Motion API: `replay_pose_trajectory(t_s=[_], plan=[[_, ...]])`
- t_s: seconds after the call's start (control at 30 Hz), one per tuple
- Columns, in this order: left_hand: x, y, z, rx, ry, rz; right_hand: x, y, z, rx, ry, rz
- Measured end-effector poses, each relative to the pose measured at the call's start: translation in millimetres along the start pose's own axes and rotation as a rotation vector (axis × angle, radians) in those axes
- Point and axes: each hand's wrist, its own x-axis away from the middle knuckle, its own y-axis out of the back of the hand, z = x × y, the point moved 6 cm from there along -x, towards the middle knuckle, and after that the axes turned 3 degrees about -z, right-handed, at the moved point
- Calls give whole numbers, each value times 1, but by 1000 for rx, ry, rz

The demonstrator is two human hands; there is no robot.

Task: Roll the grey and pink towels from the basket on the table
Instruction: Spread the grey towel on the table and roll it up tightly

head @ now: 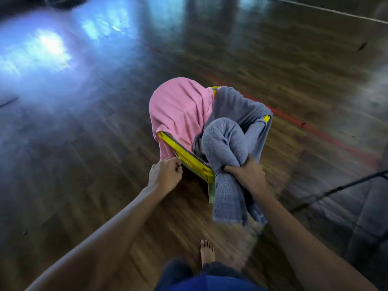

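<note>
The floor point(84, 185) is dark, glossy wood plank. Pale blue glare point(50, 45) spreads across it toward 10 o'clock. A red line point(327, 135) runs from the centre out toward 3 o'clock, and a white line point(327, 9) crosses at 1 o'clock. A bare foot point(207, 252) stands on the planks at 6 o'clock. A thin black cable point(336, 189) lies at 4 o'clock. The yellow basket point(189, 156) sits tilted at centre; whether it touches the floor cannot be told.

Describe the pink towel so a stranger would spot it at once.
On the dark wooden floor stands a yellow basket. The pink towel hangs draped over its left side, beside grey towelling on the right. It is the only pink cloth.
</note>
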Motion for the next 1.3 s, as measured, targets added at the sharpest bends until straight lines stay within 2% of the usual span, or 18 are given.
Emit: replay_pose_trajectory(t_s=[0.13,0.27,0.4,0.5,0.73,0.87,1.03,1.3], plan=[[-79,-9,18,-22,-30,44,-73,-23,44,82,-6,4],[-158,-35,40,-53,-102,92,-154,-68,76,359,-5,62],[-221,-72,64,-104,-201,155,-216,-116,83,649,-59,137],[-252,-101,78,-146,-265,160,-248,-159,69,725,-89,206],[-270,-169,100,-240,-509,120,-304,-268,10,751,-126,344],[-271,-182,104,-256,-513,110,-318,-319,-39,761,-88,406],[-271,-187,104,-230,-507,74,-323,-347,-99,823,-66,416],[-272,-186,106,-215,-504,51,-326,-359,-115,870,-85,436]])
